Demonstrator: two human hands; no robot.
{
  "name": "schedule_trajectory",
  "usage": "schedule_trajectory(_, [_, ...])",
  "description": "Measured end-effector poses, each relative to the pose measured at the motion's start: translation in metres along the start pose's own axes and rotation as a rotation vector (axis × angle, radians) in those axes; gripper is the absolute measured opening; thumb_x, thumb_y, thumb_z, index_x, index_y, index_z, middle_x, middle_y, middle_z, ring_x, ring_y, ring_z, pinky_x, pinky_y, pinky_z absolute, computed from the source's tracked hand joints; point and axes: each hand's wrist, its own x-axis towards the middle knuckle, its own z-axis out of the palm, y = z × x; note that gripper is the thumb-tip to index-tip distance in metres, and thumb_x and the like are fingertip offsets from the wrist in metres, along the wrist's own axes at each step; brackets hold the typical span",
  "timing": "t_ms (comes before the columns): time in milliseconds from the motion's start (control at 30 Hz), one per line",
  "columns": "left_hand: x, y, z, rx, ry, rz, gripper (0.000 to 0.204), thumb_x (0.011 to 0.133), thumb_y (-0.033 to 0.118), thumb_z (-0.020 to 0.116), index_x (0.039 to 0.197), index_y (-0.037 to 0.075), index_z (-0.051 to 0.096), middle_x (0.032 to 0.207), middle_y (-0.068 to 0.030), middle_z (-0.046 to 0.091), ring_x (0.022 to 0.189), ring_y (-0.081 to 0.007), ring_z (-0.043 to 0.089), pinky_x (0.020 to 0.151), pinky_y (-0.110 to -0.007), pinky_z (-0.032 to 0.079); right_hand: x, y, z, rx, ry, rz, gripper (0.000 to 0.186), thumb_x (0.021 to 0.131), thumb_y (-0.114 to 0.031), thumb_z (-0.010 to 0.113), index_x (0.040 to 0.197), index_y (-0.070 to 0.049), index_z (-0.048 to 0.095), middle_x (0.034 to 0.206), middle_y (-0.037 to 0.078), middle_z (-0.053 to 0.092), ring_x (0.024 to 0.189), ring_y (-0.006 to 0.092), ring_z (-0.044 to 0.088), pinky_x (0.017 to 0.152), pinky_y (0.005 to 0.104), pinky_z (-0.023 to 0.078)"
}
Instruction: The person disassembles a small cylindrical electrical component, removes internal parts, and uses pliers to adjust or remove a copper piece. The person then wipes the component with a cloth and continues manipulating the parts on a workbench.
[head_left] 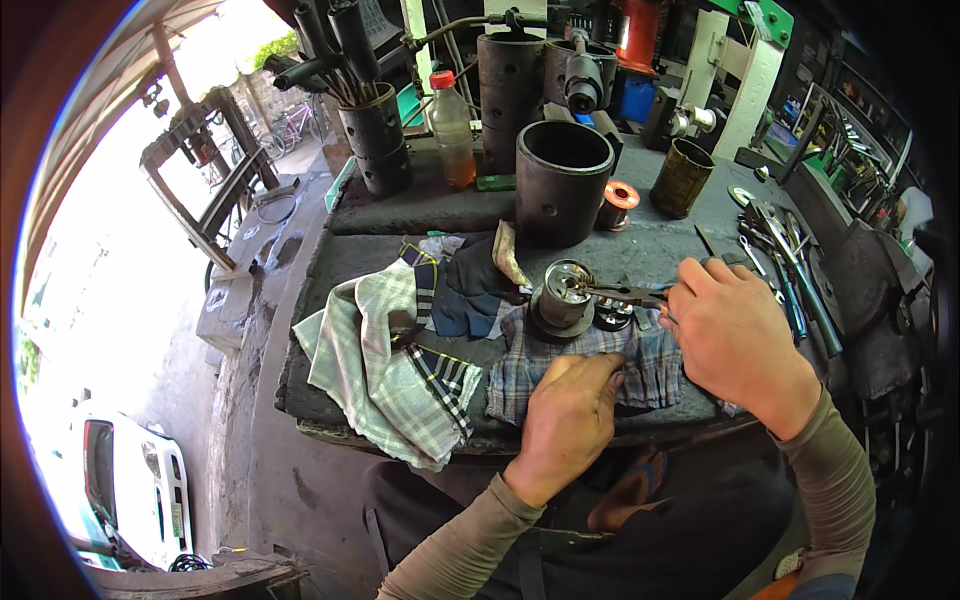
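Both hands work at the near edge of a grimy workbench [400, 215]. Right hand [738, 340] is closed round the handles of a pair of needle-nose pliers [620, 293]; plier tips reach left to the top rim of a small round metal part [562, 297], a short cylinder w/ a shiny open top, standing upright on a blue-grey plaid rag [650, 360]. Can't tell if the tips grip anything there. Left hand [572, 412] rests knuckles-up on the same rag, just near of the part, fingers curled under, holding nothing that shows.

A second small round piece [612, 316] sits just right of the part, under the pliers. Left of that: a pale green checked cloth [375, 365] draped over the bench edge, w/ a dark blue cloth [465, 290] bunched behind it. Far side: a big dark steel sleeve [562, 185], a copper wire spool [620, 197] beside it on the right, a brownish can [683, 177], a plastic bottle w/ amber liquid [453, 130]. Wrenches & hand tools [790, 270] lie to the right.
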Motion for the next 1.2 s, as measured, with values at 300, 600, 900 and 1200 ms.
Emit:
schedule_trajectory(300, [0.002,0.001,-0.004,-0.073,-0.022,-0.131,0.028,0.098,0.003,0.077,0.126,0.002,0.075,0.112,-0.0158,0.081,0.102,-0.0282,0.079,0.090,-0.038,0.061,-0.038,-0.004,0.010,0.235,0.045,0.181,0.015,0.092,-0.017,0.077,0.089,-0.003,0.073,0.095,0.010,0.065,0.094,0.0318,0.068,0.079,0.0454,0.054])
schedule_trajectory(600, [0.002,-0.002,-0.009,-0.538,-0.015,-0.451,0.029,0.101,-0.004,0.075,0.129,-0.006,0.072,0.116,-0.0127,0.078,0.106,-0.0144,0.074,0.094,-0.028,0.062,-0.072,-0.006,0.067,0.424,0.038,0.142,0.022,0.087,-0.021,0.083,0.092,-0.003,0.072,0.103,0.011,0.063,0.102,0.0328,0.065,0.085,0.0448,0.053])
schedule_trajectory(900, [0.015,-0.008,-0.026,-0.795,-0.039,-0.576,0.030,0.104,-0.003,0.071,0.133,-0.009,0.066,0.120,-0.0185,0.077,0.111,-0.0229,0.076,0.096,-0.034,0.066,-0.045,-0.016,0.063,0.488,0.417,0.033,0.030,0.087,-0.017,0.082,0.113,-0.003,0.074,0.121,0.013,0.065,0.115,0.0342,0.063,0.098,0.0467,0.048])
schedule_trajectory(1200, [0.009,0.006,-0.023,-0.900,0.040,-0.594,0.024,0.105,-0.002,0.070,0.129,-0.009,0.069,0.120,-0.0188,0.077,0.108,-0.0246,0.078,0.094,-0.035,0.068,-0.027,-0.027,0.067,1.292,0.241,0.137,0.023,0.094,-0.013,0.078,0.110,0.003,0.077,0.098,0.025,0.077,0.092,0.0443,0.076,0.080,0.0482,0.058])
